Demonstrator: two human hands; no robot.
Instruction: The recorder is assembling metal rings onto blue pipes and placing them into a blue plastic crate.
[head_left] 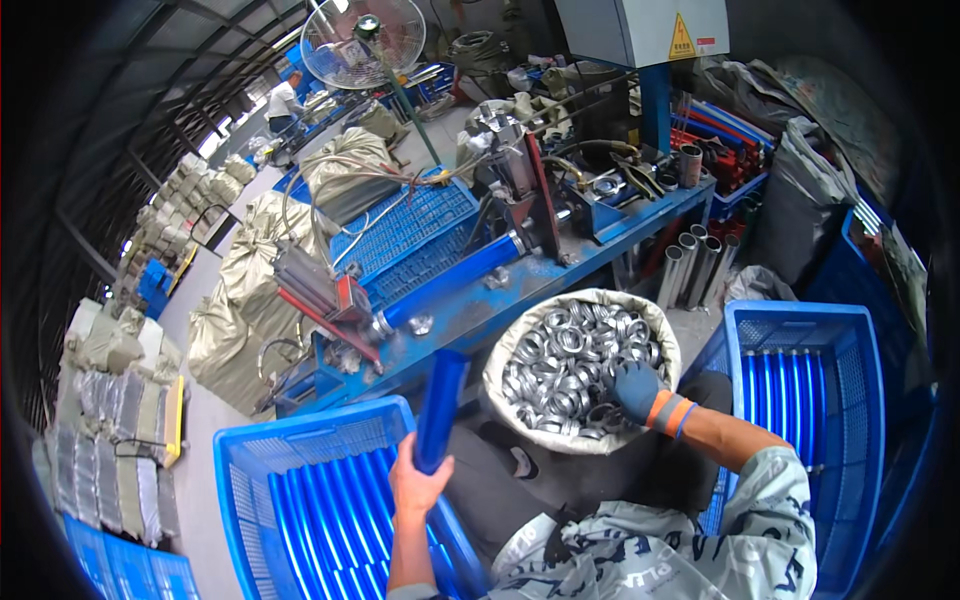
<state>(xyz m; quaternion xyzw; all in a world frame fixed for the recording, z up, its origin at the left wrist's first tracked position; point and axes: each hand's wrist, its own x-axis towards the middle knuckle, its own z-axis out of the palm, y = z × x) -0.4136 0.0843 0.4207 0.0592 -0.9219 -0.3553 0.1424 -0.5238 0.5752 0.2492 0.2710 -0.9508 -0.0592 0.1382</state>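
Note:
My bare left hand (418,480) is closed round the lower end of a blue tube (440,405), which stands nearly upright above the edge of the left blue crate (232,490). Shiny blue tubes (330,520) lie side by side in that crate. In front of me a round pale sack (580,440), its rim rolled open, holds a heap of silvery metal rings (560,375). My right hand (637,392), in a dark glove with an orange and grey cuff, reaches into the heap from the right. Its fingers are curled down among the rings, and what they grip is hidden.
Beyond the sack, a blue bench machine (420,345) carries a blue tube (455,275) between two upright fixtures. A second blue crate (868,400) with tubes stands at my right. Metal tubes (690,262) stand under the bench. Stuffed sacks (250,330) and a fan (365,40) are further back.

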